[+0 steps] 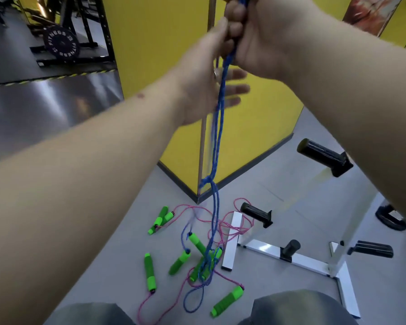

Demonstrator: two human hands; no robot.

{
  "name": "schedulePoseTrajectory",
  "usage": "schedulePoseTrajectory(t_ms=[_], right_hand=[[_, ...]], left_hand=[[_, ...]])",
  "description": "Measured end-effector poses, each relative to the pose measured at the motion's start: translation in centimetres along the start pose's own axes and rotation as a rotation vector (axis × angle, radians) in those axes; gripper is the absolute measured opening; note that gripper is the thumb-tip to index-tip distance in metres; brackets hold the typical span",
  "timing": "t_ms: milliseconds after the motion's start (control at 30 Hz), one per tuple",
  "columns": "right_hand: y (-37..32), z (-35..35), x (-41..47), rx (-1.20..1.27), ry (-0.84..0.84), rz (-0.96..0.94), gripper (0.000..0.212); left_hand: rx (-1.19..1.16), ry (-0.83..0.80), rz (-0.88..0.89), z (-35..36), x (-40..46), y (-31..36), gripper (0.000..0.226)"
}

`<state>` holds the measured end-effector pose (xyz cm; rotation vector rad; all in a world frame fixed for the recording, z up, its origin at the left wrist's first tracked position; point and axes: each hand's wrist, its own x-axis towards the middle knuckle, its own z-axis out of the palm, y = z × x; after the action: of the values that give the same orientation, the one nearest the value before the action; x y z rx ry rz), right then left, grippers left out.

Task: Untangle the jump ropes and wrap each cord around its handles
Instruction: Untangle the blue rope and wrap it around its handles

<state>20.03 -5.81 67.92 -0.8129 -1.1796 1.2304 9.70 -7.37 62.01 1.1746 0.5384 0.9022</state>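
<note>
My right hand [251, 41] is raised high and grips a bunch of blue cord [217, 141] at the top of the view. My left hand [204, 90] is just below it, fingers spread straight, with the blue strands running across its palm. The blue cord hangs down with a knot [208, 181] partway and ends in a tangle on the floor around several green handles [198, 245]. Pink cord [223, 226] loops through the same pile. One green handle [227, 301] lies near my knees, another [149, 272] to the left, and a pair [161, 219] further back.
A white metal rack base [263, 252] with black pegs [256, 213] stands on the grey floor right of the pile. A yellow wall corner [197, 193] rises behind the ropes. A weight plate [61, 44] and rack are far left. My knees [298, 308] show at the bottom edge.
</note>
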Motion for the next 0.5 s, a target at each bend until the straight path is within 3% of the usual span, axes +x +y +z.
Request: schedulePoseTrajectory(t_ms=[67, 133, 233, 300, 400, 500], right_hand=[[0.3, -0.2, 0.8, -0.103, -0.003, 0.007, 0.033], [-0.2, 0.2, 0.8, -0.3, 0.048, 0.023, 0.034], [0.0, 0.0, 0.4, -0.337, 0.021, -0.052, 0.017], [0.7, -0.2, -0.1, -0.33, 0.038, -0.092, 0.011], [3.3, -0.9, -1.6, -0.386, -0.031, 0.074, 0.01], [6.1, -2.5, -2.9, -0.443, -0.159, 0.335, 0.028]], left_hand=[[0.182, 0.152, -0.004, 0.1, 0.2, -0.5, 0.055], [0.292, 0.184, 0.029, -1.1, 0.3, -1.6, 0.037], [0.283, 0.302, 0.079, -0.4, 2.2, 0.1, 0.03], [0.183, 0.298, 0.106, -1.3, 2.6, 0.7, 0.03], [0.076, 0.341, 0.193, -1.3, 2.7, 2.4, 0.033], [0.04, 0.376, 0.195, -1.4, 2.9, 4.1, 0.032]])
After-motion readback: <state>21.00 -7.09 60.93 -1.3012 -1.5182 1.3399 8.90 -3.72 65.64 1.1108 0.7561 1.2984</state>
